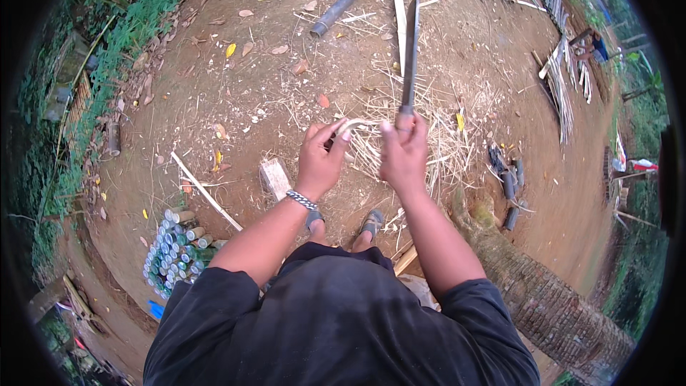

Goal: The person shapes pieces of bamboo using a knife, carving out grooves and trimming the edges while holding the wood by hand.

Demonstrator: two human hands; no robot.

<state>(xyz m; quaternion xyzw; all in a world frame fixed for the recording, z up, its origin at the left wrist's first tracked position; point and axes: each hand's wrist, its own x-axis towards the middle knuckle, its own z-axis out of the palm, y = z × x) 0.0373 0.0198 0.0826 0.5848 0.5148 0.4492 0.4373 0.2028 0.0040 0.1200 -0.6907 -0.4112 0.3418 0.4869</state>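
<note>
1 knife (410,50), 1 bamboo strip (355,124), 2 hands

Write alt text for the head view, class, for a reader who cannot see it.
Seen from above, a person's right hand grips a long dark blade pointing away, while the left hand pinches a thin pale bamboo strip beside it. Bare earth below is littered with pale shavings, a bamboo tube and a wood block.

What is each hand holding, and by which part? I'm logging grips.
Right hand grips a long knife by its handle; left hand pinches a thin bamboo strip at its end.
</note>
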